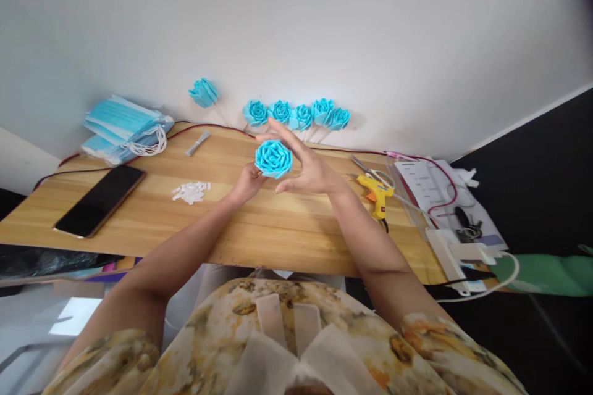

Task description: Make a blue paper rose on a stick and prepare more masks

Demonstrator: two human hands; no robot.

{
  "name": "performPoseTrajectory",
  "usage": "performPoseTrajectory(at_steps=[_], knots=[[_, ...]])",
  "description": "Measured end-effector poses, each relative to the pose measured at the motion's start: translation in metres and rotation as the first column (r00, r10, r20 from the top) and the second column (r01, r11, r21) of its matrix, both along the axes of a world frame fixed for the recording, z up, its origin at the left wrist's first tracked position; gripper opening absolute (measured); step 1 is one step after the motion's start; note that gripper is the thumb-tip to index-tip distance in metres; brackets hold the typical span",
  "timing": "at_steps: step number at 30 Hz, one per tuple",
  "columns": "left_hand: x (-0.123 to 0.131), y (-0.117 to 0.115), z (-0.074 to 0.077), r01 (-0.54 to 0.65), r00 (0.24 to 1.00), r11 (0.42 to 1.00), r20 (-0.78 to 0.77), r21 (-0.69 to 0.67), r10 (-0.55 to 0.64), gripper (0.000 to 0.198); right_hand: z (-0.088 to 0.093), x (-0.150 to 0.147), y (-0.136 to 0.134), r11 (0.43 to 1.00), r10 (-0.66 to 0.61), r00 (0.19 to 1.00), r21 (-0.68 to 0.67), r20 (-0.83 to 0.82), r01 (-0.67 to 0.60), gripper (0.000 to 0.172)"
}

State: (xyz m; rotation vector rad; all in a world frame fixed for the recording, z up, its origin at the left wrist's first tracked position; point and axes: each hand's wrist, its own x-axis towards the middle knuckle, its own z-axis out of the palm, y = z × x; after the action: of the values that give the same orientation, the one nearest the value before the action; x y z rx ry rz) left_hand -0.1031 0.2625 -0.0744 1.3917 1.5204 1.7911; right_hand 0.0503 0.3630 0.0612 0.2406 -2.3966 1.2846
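A blue fabric rose (273,158) is held up above the wooden table (241,222). My left hand (248,182) grips it from below, fingers closed under the flower. My right hand (303,163) cups the rose's right side, thumb and forefinger curved round its edge, the other fingers stretched upward. Several finished blue roses on sticks (296,115) lean against the white wall behind, and one more (204,92) stands apart to the left.
A stack of blue face masks (123,129) and a dark phone (99,199) lie at the left. White strips (191,192) and a small metal piece (197,143) lie mid-table. A yellow glue gun (377,194), scissors (365,166), papers, keys and a power strip (451,253) sit right.
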Motion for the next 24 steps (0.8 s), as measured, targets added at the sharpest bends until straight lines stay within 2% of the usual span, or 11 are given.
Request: performPoseTrajectory(at_steps=[3,6,14,19,21,24], knots=[[-0.001,-0.002,-0.001,0.006,1.000,1.000,-0.013,0.009,-0.006,0.046,0.001,0.001,-0.001,1.000,-0.010,1.000,-0.009,0.016,0.010,0.126],[-0.001,-0.002,-0.001,0.020,1.000,1.000,-0.015,-0.008,-0.020,0.048,0.000,0.003,-0.003,1.000,-0.026,1.000,0.001,0.018,0.026,0.121],[0.002,-0.002,0.007,-0.054,0.998,0.999,0.008,-0.002,0.054,0.049,-0.001,0.006,-0.004,0.985,-0.162,0.985,0.054,-0.062,0.165,0.084],[0.002,-0.004,0.008,-0.077,0.997,0.997,0.029,0.019,0.077,0.049,0.000,0.006,-0.004,0.981,-0.162,0.979,0.082,-0.124,0.173,0.065],[0.002,-0.003,0.007,-0.065,0.998,0.998,0.029,0.022,0.065,0.049,0.001,0.006,-0.004,0.987,-0.135,0.980,0.072,-0.146,0.147,0.065],[0.002,-0.003,0.005,-0.051,0.998,0.998,0.026,0.025,0.051,0.050,0.002,0.005,-0.004,0.993,-0.100,0.989,0.048,-0.109,0.105,0.083]])
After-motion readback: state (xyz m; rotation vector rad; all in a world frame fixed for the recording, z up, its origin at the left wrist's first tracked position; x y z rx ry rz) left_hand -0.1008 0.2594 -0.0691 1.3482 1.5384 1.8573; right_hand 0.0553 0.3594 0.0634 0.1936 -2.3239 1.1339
